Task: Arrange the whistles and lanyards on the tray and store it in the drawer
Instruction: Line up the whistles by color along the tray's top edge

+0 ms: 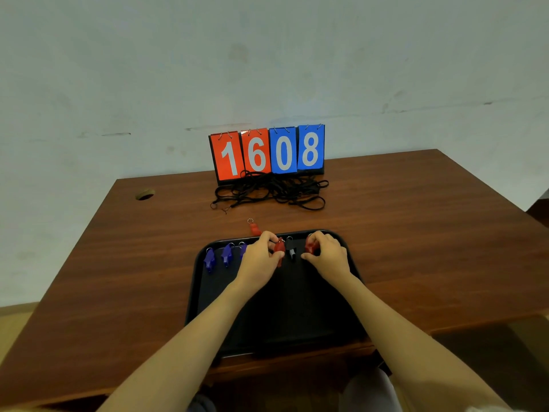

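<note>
Over the black tray (205,292), the left hand (259,259) pinches a red whistle (279,250) — the right hand (328,254) grips another red whistle (310,245), seemingly. Blue whistles (209,259) line the tray's far-left edge.

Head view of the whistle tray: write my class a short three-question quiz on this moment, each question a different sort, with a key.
1. True or false: the black lanyards already lie on the tray.
2. What colour are the whistles at the tray's left end? A) blue B) red C) black
3. What number does the flip scoreboard show?

Key
1. False: they lie on the desk in front of the scoreboard.
2. A. The left hand and right hand each hold a red whistle.
3. 1608.
</note>
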Action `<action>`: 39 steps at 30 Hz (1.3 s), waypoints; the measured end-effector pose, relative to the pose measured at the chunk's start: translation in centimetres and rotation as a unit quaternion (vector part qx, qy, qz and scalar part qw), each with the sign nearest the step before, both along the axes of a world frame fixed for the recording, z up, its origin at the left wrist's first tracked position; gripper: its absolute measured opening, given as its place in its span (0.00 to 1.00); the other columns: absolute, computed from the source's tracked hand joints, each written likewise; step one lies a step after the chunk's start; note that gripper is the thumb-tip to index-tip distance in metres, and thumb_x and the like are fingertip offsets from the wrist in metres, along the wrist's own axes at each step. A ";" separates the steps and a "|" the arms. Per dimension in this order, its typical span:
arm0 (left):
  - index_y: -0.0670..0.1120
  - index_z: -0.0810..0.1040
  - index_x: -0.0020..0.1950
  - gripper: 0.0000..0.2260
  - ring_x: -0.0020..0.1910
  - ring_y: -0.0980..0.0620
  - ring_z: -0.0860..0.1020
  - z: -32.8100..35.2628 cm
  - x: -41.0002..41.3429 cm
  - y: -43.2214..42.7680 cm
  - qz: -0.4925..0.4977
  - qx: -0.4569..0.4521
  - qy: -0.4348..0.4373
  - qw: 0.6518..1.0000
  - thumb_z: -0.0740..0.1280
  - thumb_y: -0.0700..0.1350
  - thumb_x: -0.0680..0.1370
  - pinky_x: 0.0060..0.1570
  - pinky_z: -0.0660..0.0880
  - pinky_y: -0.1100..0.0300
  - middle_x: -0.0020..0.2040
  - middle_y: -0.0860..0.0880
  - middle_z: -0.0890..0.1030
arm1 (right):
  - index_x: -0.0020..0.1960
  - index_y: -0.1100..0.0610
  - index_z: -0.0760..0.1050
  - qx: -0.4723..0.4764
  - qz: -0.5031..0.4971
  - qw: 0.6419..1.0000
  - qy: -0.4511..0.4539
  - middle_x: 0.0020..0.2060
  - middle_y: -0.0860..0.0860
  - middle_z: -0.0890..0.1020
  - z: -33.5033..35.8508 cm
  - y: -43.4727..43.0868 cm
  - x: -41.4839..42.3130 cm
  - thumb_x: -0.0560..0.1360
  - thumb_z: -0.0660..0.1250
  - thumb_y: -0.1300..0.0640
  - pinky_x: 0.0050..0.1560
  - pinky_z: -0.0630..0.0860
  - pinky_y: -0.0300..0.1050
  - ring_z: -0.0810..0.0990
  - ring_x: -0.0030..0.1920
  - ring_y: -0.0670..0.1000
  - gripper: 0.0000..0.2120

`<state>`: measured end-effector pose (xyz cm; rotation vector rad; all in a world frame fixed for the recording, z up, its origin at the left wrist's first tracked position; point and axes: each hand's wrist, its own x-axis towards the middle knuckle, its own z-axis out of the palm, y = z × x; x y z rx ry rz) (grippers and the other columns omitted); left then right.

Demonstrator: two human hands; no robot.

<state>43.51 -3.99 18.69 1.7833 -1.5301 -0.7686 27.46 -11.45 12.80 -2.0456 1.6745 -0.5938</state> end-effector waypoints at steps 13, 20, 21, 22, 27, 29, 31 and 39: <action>0.46 0.72 0.55 0.09 0.39 0.61 0.73 -0.5 0.2 -0.4 0.008 -0.005 -0.019 1.000 0.66 0.40 0.77 0.43 0.73 0.67 0.41 0.58 0.73 | 0.61 0.50 0.72 -0.032 0.031 0.999 0.015 0.54 0.48 0.77 -0.5 -0.1 0.1 0.74 0.66 0.52 0.58 0.70 0.50 0.75 0.57 0.52 0.15; 0.45 0.72 0.56 0.09 0.44 0.56 0.74 -0.5 -0.2 -0.7 0.016 -0.007 -0.019 1.000 0.67 0.41 0.76 0.46 0.72 0.63 0.44 0.53 0.75 | 0.63 0.51 0.72 -0.009 0.035 0.999 0.008 0.57 0.49 0.75 -0.3 0.1 -0.1 0.75 0.67 0.51 0.61 0.70 0.50 0.74 0.59 0.52 0.17; 0.45 0.72 0.56 0.10 0.45 0.55 0.75 -0.6 -0.3 -0.7 0.016 -0.007 -0.018 1.000 0.67 0.41 0.76 0.47 0.73 0.62 0.45 0.52 0.75 | 0.63 0.51 0.72 -0.007 0.033 0.999 -0.004 0.58 0.50 0.74 -0.2 0.2 -0.1 0.75 0.67 0.51 0.60 0.71 0.50 0.74 0.58 0.52 0.17; 0.45 0.72 0.56 0.11 0.45 0.54 0.75 -0.6 -0.4 -0.9 0.017 -0.007 -0.015 1.000 0.68 0.42 0.76 0.47 0.73 0.62 0.46 0.52 0.75 | 0.62 0.52 0.73 -0.023 0.030 0.999 -0.020 0.57 0.50 0.74 0.0 0.4 -0.2 0.75 0.67 0.52 0.59 0.72 0.49 0.74 0.57 0.52 0.17; 0.45 0.71 0.56 0.13 0.46 0.52 0.76 -0.6 -1.1 -1.7 0.037 0.005 0.011 0.999 0.70 0.42 0.75 0.46 0.73 0.61 0.46 0.51 0.77 | 0.63 0.54 0.73 -0.070 0.128 0.985 -0.097 0.58 0.48 0.75 1.8 1.7 -0.7 0.74 0.65 0.60 0.62 0.71 0.43 0.73 0.60 0.47 0.18; 0.44 0.70 0.58 0.15 0.47 0.51 0.77 -0.5 -1.4 -2.1 0.042 0.007 0.018 0.999 0.70 0.42 0.74 0.47 0.73 0.61 0.47 0.49 0.77 | 0.66 0.52 0.70 -0.046 0.185 0.979 -0.073 0.60 0.46 0.76 2.5 2.3 -0.8 0.73 0.68 0.56 0.63 0.69 0.40 0.72 0.61 0.45 0.22; 0.44 0.70 0.59 0.15 0.48 0.50 0.78 -0.3 -2.0 -2.5 0.040 0.009 0.022 0.999 0.70 0.43 0.75 0.47 0.74 0.60 0.48 0.48 0.78 | 0.68 0.50 0.68 -0.028 0.184 0.980 -0.065 0.61 0.45 0.75 2.9 2.6 -0.9 0.72 0.71 0.50 0.63 0.69 0.41 0.72 0.61 0.45 0.26; 0.44 0.70 0.61 0.16 0.52 0.49 0.78 -0.2 -3.4 -3.5 0.015 0.025 0.034 0.999 0.68 0.46 0.76 0.56 0.76 0.52 0.53 0.46 0.80 | 0.65 0.52 0.70 -0.014 0.103 0.988 -0.115 0.52 0.45 0.78 3.4 2.5 -1.4 0.75 0.68 0.57 0.48 0.70 0.33 0.75 0.50 0.41 0.19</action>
